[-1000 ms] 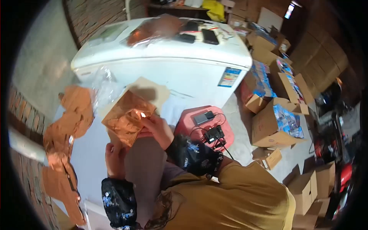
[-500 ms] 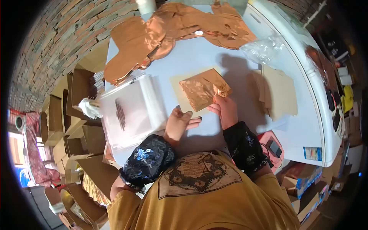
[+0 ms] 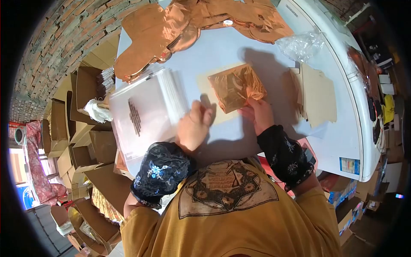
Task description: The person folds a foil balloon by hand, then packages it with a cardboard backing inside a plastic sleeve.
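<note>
My right hand (image 3: 260, 114) pinches the lower right corner of a folded copper-coloured foil balloon (image 3: 233, 87), a flat, creased square. The square is over a cream sheet of paper (image 3: 205, 81) on the white table (image 3: 214, 51). To its lower left is my left hand (image 3: 194, 127), slightly blurred, its fingers curled in and nothing visible in them. It is apart from the foil, close to the right edge of a stack of clear plastic bags (image 3: 147, 113) with dark print on the top one.
Flat, unfolded copper foil balloons (image 3: 158, 36) cover the table's far side. A crumpled clear plastic bag (image 3: 302, 46) and cream cards (image 3: 317, 96) lie to the right, by a white raised edge (image 3: 349, 77). Open cardboard boxes (image 3: 87, 92) crowd the left, beside a brick wall (image 3: 55, 55).
My left hand has gone from outstretched fingers to curled ones and moved slightly up and left. My right hand, still holding the folded foil balloon, has shifted up and right. The view has tilted slightly.
</note>
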Demonstrator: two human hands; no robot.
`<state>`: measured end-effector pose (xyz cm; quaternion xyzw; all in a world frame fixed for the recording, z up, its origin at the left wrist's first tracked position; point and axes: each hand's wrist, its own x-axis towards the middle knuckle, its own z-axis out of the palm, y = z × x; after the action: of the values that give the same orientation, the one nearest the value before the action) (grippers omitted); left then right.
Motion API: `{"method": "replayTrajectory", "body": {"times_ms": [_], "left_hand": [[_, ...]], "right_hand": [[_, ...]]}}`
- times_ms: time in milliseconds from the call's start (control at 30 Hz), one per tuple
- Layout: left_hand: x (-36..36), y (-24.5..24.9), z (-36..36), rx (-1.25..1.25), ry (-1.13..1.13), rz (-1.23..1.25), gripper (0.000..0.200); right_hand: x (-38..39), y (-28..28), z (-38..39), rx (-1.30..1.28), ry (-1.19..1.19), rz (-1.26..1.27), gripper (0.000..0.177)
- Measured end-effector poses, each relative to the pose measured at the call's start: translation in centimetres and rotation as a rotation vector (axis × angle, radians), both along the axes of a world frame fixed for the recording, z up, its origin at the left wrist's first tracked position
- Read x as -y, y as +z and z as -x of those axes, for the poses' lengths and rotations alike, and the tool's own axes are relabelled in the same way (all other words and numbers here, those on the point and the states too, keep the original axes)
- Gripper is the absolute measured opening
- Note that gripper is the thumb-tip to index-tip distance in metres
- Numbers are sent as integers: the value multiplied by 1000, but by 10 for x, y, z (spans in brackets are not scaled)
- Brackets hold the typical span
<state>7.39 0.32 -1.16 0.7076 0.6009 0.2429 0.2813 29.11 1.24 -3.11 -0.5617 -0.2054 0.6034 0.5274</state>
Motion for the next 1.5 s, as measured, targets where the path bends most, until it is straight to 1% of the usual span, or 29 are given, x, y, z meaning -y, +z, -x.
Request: {"method": "replayTrajectory", "body": {"times_ms": [33, 133, 167, 200, 267, 367, 467, 600, 800, 900, 1000, 1100, 1200, 1300, 1400, 1500], "left_hand": [[-5, 11, 2, 89, 31, 59, 20], [-17, 11, -14, 42, -87, -252, 21], [-19, 15, -22, 142, -194, -242, 30], [-30, -8, -30, -1, -286, -493, 46], [-35, -13, -43, -154, -331, -507, 61], [-40, -27, -45, -207, -352, -503, 68], [-40, -36, -40, -249, -380, -454, 68], [-39, -40, -38, -300, -389, -499, 65], [-41, -45, -35, -352, -404, -584, 58], [-44, -49, -35, -350, -404, -584, 58], [-41, -52, -37, -363, -394, -599, 58], [-40, -53, -36, -368, -388, -607, 58], [-38, -51, -36, -345, -389, -605, 57], [-39, -52, -36, -346, -389, -638, 56], [-38, -53, -34, -347, -390, -629, 56], [-37, -52, -34, -327, -383, -593, 56]], "right_hand": [[0, 0, 1, 0, -9, -5, 19], [0, 1, 3, -4, -26, -15, 20], [0, 2, 4, -11, -30, -17, 21], [0, 3, 4, -17, -35, -19, 21], [1, 3, 4, 9, -23, -13, 21], [-1, -9, -1, 13, -18, -12, 21], [3, -3, 3, 14, -13, 17, 21], [1, -5, 3, 22, 3, 54, 22], [1, 1, -15, -142, 161, 71, 30], [-8, 5, -28, -217, 266, 181, 33], [-8, 22, -38, -84, 342, 264, 34], [-5, 38, -57, 212, 586, 323, 34], [-2, 75, -44, 1250, 638, 14, 33], [-12, 44, -24, 1297, 497, -632, 36], [-47, 7, -12, 1391, 479, -1053, 40], [-63, -10, -15, 1342, 615, -1012, 44]]}}
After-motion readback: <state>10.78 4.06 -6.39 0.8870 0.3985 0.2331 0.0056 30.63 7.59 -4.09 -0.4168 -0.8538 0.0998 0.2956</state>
